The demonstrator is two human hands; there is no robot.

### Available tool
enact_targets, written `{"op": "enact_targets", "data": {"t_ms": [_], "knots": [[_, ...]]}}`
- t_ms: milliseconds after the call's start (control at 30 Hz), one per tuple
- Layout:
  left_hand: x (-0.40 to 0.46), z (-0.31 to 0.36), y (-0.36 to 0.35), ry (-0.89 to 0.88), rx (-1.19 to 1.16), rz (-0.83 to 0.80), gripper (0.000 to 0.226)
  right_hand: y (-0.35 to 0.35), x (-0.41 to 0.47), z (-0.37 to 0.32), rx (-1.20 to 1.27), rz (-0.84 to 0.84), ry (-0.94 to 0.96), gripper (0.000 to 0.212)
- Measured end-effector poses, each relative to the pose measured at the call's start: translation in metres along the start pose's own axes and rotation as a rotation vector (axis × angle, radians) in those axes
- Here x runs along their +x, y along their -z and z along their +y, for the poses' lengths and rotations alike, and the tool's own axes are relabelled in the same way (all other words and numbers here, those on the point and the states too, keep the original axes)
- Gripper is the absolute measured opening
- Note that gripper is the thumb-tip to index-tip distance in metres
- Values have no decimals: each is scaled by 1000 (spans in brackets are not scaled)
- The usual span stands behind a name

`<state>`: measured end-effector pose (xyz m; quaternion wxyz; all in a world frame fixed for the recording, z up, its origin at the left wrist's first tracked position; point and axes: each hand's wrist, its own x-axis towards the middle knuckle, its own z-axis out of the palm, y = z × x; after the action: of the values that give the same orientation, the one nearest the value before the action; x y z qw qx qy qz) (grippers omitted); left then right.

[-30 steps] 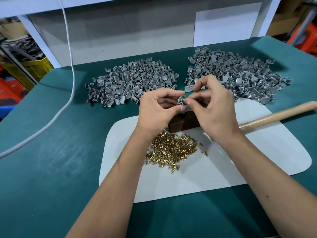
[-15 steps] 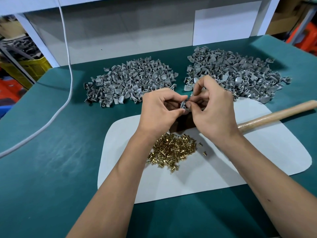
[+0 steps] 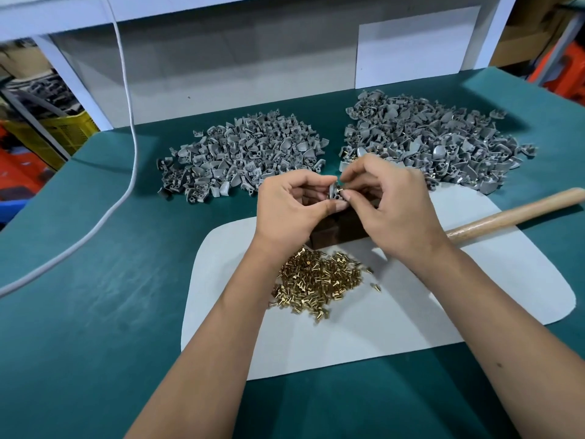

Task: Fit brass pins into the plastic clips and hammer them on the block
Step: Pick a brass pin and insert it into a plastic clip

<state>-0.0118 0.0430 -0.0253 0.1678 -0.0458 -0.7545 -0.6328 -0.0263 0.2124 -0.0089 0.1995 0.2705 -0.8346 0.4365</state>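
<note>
A grey clip (image 3: 332, 192) is pinched by the left hand (image 3: 292, 210) while a brass pin (image 3: 341, 191) is pinched against it by the right hand (image 3: 394, 205) above the block (image 3: 335, 231).

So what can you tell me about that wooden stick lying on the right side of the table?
It is the handle of a hammer, made of pale, smooth, rounded wood. It lies flat and slanted, its far end pointing toward the right edge of the picture. Part rests on the white mat, part over the green table. The near end goes behind the right hand, so the head is hidden. No hand grips it.
</note>
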Motion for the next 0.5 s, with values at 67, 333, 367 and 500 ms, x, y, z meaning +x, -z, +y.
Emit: {"op": "enact_targets", "data": {"t_ms": [67, 333, 367, 500], "knots": [[0, 1, 0, 3, -9, 0, 35, 0, 0, 1, -35, 11, 31, 14], [2, -2, 6, -22, -41, -49, 37, 1, 0, 1, -141, 25, 144, 7], [2, -2, 6, -18, -58, -55, 38, 1, 0, 1, -142, 29, 148, 6], [4, 0, 5, -23, -124, -75, 22, 0, 0, 1, -117, 54, 130, 6]]}}
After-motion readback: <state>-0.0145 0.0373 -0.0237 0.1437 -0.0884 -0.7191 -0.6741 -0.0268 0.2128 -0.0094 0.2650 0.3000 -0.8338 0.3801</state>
